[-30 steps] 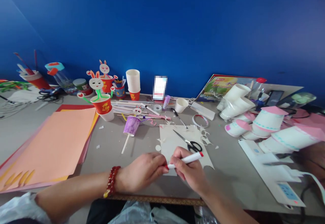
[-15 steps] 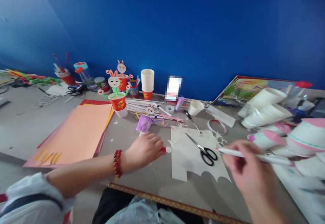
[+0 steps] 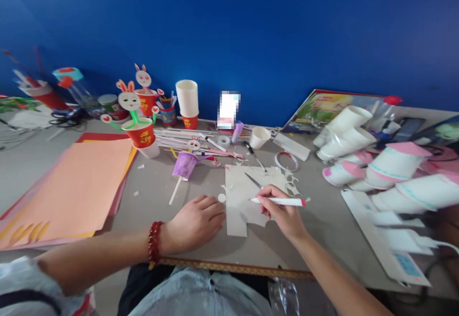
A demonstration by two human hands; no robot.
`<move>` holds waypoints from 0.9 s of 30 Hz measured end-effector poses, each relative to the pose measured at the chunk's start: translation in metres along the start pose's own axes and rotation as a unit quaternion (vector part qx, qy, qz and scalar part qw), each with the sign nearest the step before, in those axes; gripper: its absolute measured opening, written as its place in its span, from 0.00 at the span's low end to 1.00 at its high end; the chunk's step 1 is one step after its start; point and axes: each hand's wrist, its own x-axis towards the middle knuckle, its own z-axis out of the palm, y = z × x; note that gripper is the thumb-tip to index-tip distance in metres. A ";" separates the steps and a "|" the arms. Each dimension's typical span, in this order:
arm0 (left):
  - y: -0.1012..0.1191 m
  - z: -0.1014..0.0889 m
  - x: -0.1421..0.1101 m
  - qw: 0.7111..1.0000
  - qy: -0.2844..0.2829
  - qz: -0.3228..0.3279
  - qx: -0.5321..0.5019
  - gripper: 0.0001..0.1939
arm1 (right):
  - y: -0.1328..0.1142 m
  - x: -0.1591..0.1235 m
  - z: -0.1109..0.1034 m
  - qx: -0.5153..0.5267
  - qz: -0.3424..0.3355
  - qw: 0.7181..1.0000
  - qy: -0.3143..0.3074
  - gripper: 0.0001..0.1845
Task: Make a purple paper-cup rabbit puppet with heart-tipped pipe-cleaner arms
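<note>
My right hand (image 3: 278,211) is closed around a white marker (image 3: 291,202) with a red rear end, its tip pointing left above the cut white paper (image 3: 235,215). Under that hand lies a pair of scissors (image 3: 254,180), blades showing and handles hidden. My left hand (image 3: 197,223) rests on the table, palm down with fingers curled in; whatever they hold is hidden. Just beyond its fingertips is a small white paper disc (image 3: 222,198). A purple paper cup figure (image 3: 185,165) with a bunny head and a white stick lies tilted past my left hand.
Coloured paper sheets (image 3: 79,177) lie at left. Behind stand red cup bunnies (image 3: 140,133), a cup stack (image 3: 187,98), a white cup (image 3: 260,137) and a tape roll (image 3: 286,161). At right are cup models (image 3: 390,168) and a power strip (image 3: 380,234).
My right hand has brought the marker left, over the white paper and scissors. The red piece seen at my left fingertips no longer shows there; that hand now rests lower. The view has shifted right.
</note>
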 end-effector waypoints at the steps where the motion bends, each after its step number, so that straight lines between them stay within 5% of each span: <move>1: 0.004 0.004 -0.003 1.000 0.001 0.011 -0.015 0.07 | 0.000 0.000 0.003 0.004 0.010 1.000 -0.013 0.14; 9: 0.007 0.018 0.007 0.999 -0.038 -0.015 -0.004 0.20 | 0.001 0.009 0.021 -0.018 -0.018 0.995 -0.091 0.09; 20: -0.003 0.025 0.006 0.997 -0.042 -0.019 -0.054 0.24 | 0.017 0.021 0.037 -0.134 -0.131 0.980 -0.060 0.09; 27: -0.005 0.027 0.007 0.997 -0.041 -0.012 -0.058 0.26 | 0.017 0.021 0.037 -0.166 -0.127 0.976 -0.056 0.09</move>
